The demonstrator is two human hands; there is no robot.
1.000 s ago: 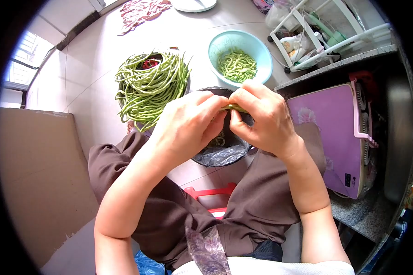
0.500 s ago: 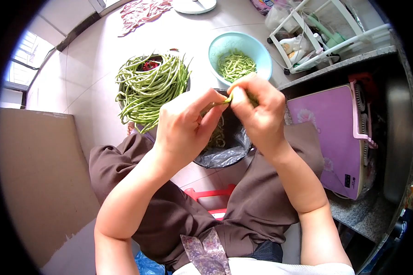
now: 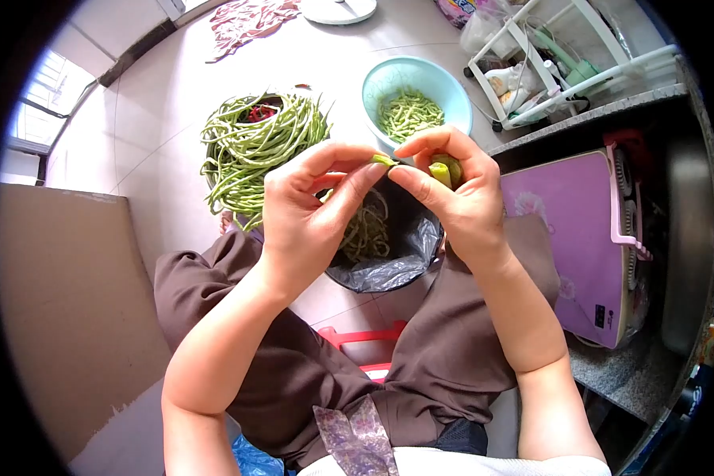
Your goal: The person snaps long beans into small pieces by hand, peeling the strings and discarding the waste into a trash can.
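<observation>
A green long bean (image 3: 383,160) is pinched at its end between the thumb and forefinger of my left hand (image 3: 301,214). Tip to tip with it, my right hand (image 3: 472,198) pinches close to the bean's end, and several short bean pieces (image 3: 443,170) are tucked in its curled fingers. Below both hands stands a bin lined with a black bag (image 3: 393,274), with stringy bean scraps (image 3: 366,232) inside. To the left lies a big heap of whole long beans (image 3: 266,170). Beyond my right hand, a light blue basin (image 3: 458,99) holds snapped bean pieces (image 3: 410,116).
A white rack (image 3: 523,47) with bottles stands at the upper right. Below it, a purple panel (image 3: 563,238) leans in a stone-edged recess. Cardboard (image 3: 63,293) is at the left, a red stool (image 3: 365,336) between my legs, a pink cloth (image 3: 250,24) on the floor.
My hands have opened out somewhat, and the bean pieces in my right palm now show. The bean between the fingertips sits slightly higher, and more of the bin is visible.
</observation>
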